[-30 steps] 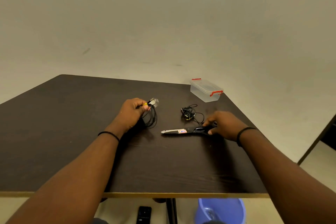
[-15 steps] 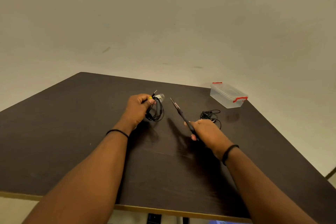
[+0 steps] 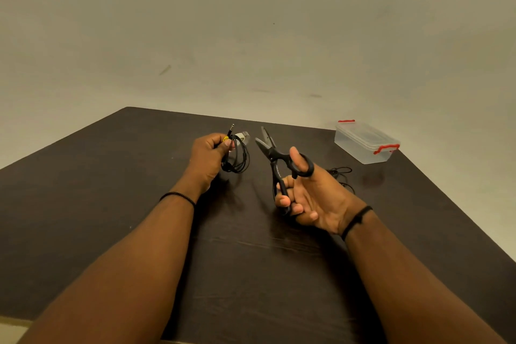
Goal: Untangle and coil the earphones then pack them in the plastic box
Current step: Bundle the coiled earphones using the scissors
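Observation:
My left hand (image 3: 208,158) grips a coiled pair of black earphones (image 3: 238,158) above the dark table (image 3: 111,204); the jack plug sticks up from my fist, and a strip of clear tape and a yellow tag show at the top. My right hand (image 3: 310,198) holds black scissors (image 3: 275,155) upright, thumb through one ring, fingers curled round the other handle, blades slightly apart and pointing away. A second, tangled pair of black earphones (image 3: 342,174) lies on the table behind my right hand, partly hidden. The clear plastic box (image 3: 365,145) with red clips stands shut at the far right.
The table's right edge runs close past the box. A plain wall stands behind the far edge of the table.
My right hand picked the scissors up off the table, raised them upright and slid the thumb into a ring. The left hand kept hold of the coiled earphones. The camera panned left.

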